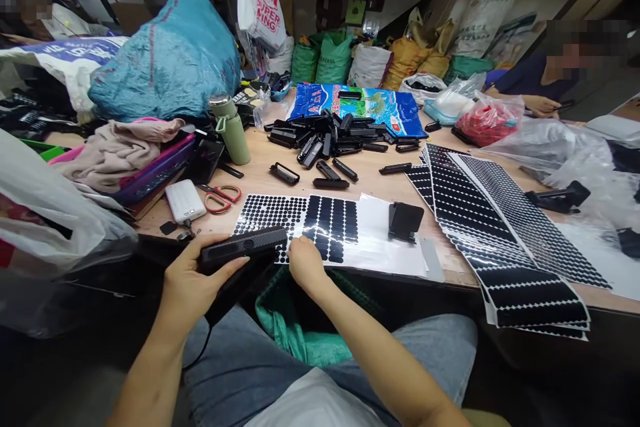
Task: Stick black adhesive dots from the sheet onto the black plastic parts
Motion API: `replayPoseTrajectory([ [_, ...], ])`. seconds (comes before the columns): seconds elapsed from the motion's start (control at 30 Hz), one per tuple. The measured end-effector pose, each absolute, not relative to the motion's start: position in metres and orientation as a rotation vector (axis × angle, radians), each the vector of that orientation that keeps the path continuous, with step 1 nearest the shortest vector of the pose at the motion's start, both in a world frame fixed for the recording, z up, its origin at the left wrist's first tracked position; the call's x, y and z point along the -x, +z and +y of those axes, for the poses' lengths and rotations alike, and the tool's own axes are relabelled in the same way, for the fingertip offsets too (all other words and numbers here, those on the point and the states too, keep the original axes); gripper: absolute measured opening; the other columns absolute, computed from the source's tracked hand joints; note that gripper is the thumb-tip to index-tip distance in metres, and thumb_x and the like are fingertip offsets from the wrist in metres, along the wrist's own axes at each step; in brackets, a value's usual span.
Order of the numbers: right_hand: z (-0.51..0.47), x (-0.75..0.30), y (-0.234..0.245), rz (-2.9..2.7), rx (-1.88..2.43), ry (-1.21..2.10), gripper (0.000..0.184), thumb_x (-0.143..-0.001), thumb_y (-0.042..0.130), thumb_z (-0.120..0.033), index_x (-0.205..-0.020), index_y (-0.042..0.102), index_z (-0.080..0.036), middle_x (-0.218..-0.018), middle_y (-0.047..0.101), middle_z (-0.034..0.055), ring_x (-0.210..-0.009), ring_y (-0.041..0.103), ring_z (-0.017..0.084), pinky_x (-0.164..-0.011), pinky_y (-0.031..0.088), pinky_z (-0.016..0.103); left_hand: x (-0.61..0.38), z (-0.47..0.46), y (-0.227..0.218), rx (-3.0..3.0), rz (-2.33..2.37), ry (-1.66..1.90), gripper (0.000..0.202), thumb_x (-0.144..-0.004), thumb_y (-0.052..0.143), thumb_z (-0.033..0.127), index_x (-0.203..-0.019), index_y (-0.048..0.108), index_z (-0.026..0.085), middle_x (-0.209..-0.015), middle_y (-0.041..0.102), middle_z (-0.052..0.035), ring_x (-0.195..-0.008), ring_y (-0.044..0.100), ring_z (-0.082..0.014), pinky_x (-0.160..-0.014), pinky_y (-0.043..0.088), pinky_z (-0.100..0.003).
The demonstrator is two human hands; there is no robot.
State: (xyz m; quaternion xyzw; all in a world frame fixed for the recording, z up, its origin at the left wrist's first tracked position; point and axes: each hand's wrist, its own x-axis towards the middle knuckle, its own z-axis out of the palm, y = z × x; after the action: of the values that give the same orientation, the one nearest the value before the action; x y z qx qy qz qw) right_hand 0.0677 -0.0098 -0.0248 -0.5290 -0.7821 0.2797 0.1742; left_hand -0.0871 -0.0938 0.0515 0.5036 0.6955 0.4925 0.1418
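My left hand (193,280) is wrapped round a long black plastic part (245,245), held level at the table's near edge. My right hand (303,260) rests with its fingers pinched on the near edge of a white sheet of black round stickers (320,220), just right of the part's end. What the fingertips pinch is too small to see. A black folded stand piece (404,220) lies on the same sheet to the right.
A heap of black plastic parts (330,137) lies mid-table. Long black sticker sheets (500,227) spread to the right. Green bottle (231,128), white power bank (185,201) and red scissors (220,197) sit left. Bags crowd the back; another person (540,80) sits far right.
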Motion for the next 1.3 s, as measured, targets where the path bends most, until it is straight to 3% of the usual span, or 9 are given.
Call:
replayPoseTrajectory([
  [0.1, -0.004, -0.076, -0.016, -2.199, 1.5, 0.843, 0.012, -0.076, 0.045, -0.008, -0.077, 0.056, -0.013, -0.085, 0.058, 0.0135, -0.081, 0.053, 0.022, -0.072, 0.039, 0.032, 0.083, -0.096, 0.046, -1.459, 1.987, 1.328, 0.047, -0.057, 0.072, 0.043, -0.096, 0.059, 0.02, -0.089, 0.063, -0.0027, -0.082, 0.06, -0.0199, -0.079, 0.049, -0.033],
  [0.27, -0.011, -0.113, 0.031, -1.854, 1.303, 1.086, 0.019, -0.084, 0.039, -0.032, -0.08, 0.052, -0.019, -0.079, 0.057, 0.0025, -0.072, 0.052, 0.014, -0.065, 0.04, 0.026, 0.067, -0.094, 0.038, -1.465, 1.922, 1.192, 0.045, -0.058, 0.07, 0.044, -0.094, 0.059, 0.019, -0.084, 0.065, -0.0023, -0.077, 0.061, -0.0193, -0.071, 0.05, -0.03],
  [0.37, -0.028, -0.12, 0.056, -1.839, 1.137, 1.171, 0.012, -0.08, 0.046, -0.028, -0.074, 0.051, -0.02, -0.079, 0.054, 0.0005, -0.074, 0.05, 0.014, -0.069, 0.038, 0.027, 0.052, -0.09, 0.035, -1.479, 1.902, 1.167, 0.044, -0.06, 0.07, 0.043, -0.096, 0.059, 0.02, -0.085, 0.065, -0.0021, -0.076, 0.062, -0.0185, -0.071, 0.05, -0.029],
  [0.57, -0.043, -0.117, 0.059, -1.791, 1.223, 1.111, 0.011, -0.078, 0.044, -0.02, -0.067, 0.047, -0.02, -0.08, 0.05, 0.0019, -0.079, 0.048, 0.016, -0.073, 0.038, 0.031, 0.033, -0.088, 0.033, -1.544, 1.901, 1.167, 0.041, -0.062, 0.068, 0.043, -0.095, 0.06, 0.02, -0.087, 0.066, -0.0025, -0.078, 0.062, -0.0191, -0.072, 0.05, -0.029],
  [1.13, -0.039, -0.131, 0.051, -1.751, 1.27, 1.068, 0.007, -0.078, 0.048, -0.024, -0.072, 0.048, -0.021, -0.085, 0.05, 0.0031, -0.082, 0.049, 0.017, -0.076, 0.039, 0.031, 0.02, -0.086, 0.03, -1.619, 1.894, 1.175, 0.04, -0.064, 0.067, 0.043, -0.096, 0.059, 0.02, -0.091, 0.066, -0.0026, -0.081, 0.062, -0.0188, -0.075, 0.049, -0.029],
  [1.3, 0.002, -0.162, 0.01, -1.527, 1.788, 0.686, 0.017, -0.077, 0.051, -0.033, -0.083, 0.051, -0.017, -0.091, 0.053, 0.0123, -0.088, 0.05, 0.025, -0.078, 0.038, 0.038, 0.016, -0.083, 0.03, -1.533, 1.854, 1.164, 0.041, -0.064, 0.067, 0.043, -0.097, 0.058, 0.02, -0.088, 0.065, -0.0019, -0.079, 0.062, -0.0179, -0.075, 0.05, -0.029],
])
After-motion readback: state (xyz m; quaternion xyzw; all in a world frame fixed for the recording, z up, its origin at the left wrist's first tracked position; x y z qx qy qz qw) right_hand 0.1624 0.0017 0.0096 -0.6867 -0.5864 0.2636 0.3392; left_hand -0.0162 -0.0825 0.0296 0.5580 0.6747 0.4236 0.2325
